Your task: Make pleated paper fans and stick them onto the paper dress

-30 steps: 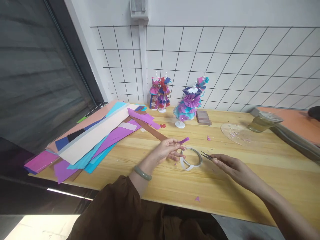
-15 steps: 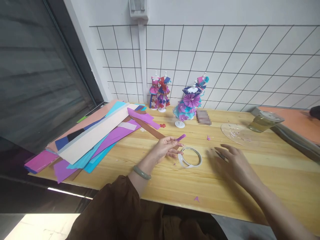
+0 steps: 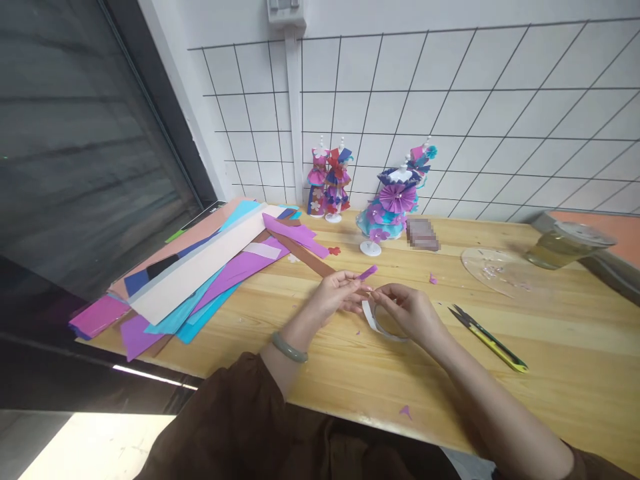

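My left hand (image 3: 341, 293) is closed on a small purple paper strip (image 3: 369, 272), which sticks up past its fingertips. My right hand (image 3: 403, 308) meets it from the right, thumb and fingers pinched together near the left fingertips. What that pinch holds is too small to make out. Beneath both hands lies a roll of white tape (image 3: 371, 316) with a loose end, partly covered by the right hand. Yellow-and-black thread snips (image 3: 489, 340) rest on the table to the right of my right hand.
Coloured paper sheets (image 3: 200, 267) are piled at the left. Several dress forms in paper outfits (image 3: 393, 203) stand by the wall. At the right are a clear plate of small beads (image 3: 493, 270) and a cup (image 3: 565, 247). Purple scraps (image 3: 405, 411) lie about.
My right hand has moved left from the tabletop to my left hand's fingertips. The snips now lie uncovered where it was. My left hand still holds the purple strip. The view has shifted slightly.
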Motion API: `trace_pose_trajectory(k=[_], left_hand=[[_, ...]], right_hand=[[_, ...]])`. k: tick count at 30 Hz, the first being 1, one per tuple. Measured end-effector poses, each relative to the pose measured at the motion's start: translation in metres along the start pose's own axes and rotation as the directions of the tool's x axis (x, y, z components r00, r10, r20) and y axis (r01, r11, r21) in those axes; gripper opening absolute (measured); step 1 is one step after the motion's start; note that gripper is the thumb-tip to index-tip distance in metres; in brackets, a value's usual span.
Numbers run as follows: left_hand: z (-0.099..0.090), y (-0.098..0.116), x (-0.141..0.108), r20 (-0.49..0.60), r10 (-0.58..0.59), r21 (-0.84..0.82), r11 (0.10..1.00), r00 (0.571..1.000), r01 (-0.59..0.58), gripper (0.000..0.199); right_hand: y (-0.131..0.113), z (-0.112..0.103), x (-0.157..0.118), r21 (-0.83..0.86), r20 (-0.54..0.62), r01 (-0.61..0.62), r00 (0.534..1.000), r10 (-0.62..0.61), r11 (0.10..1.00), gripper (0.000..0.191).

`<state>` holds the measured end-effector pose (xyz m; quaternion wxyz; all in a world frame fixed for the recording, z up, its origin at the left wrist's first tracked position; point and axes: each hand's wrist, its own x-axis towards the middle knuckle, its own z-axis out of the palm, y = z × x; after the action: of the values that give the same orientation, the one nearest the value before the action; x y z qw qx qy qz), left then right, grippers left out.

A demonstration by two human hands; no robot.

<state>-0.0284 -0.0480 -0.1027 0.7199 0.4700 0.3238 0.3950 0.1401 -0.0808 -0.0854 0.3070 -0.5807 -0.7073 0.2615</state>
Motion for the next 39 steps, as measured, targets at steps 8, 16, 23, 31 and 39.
trace_pose_trajectory(k=[8, 16, 23, 31, 39], left_hand=[[0.003, -0.007, 0.006, -0.095, 0.078, 0.064, 0.995, 0.992, -0.072, 0.026], [-0.006, -0.015, 0.015, -0.295, 0.213, 0.169, 0.971, 0.931, -0.169, 0.018], [-0.011, -0.017, 0.017, -0.325, 0.263, 0.227, 0.954, 0.908, -0.195, 0.019], [-0.014, -0.001, 0.017, -0.465, 0.189, 0.161, 0.979, 0.865, -0.127, 0.014], [-0.028, 0.0, 0.02, -0.529, 0.309, 0.26, 0.946, 0.79, -0.195, 0.013]], right_hand=[[-0.002, 0.0, -0.008, 0.039, -0.022, 0.1, 0.995, -0.099, 0.994, 0.031], [-0.012, 0.003, -0.016, 0.164, -0.016, 0.171, 0.985, -0.171, 0.972, 0.027], [0.01, 0.019, -0.004, 0.37, -0.101, -0.026, 0.993, 0.067, 0.929, 0.036], [0.022, 0.032, -0.007, 0.045, -0.155, -0.079, 0.984, 0.085, 0.996, 0.031], [0.021, 0.025, -0.009, -0.071, -0.112, -0.075, 0.991, 0.067, 0.995, 0.031]])
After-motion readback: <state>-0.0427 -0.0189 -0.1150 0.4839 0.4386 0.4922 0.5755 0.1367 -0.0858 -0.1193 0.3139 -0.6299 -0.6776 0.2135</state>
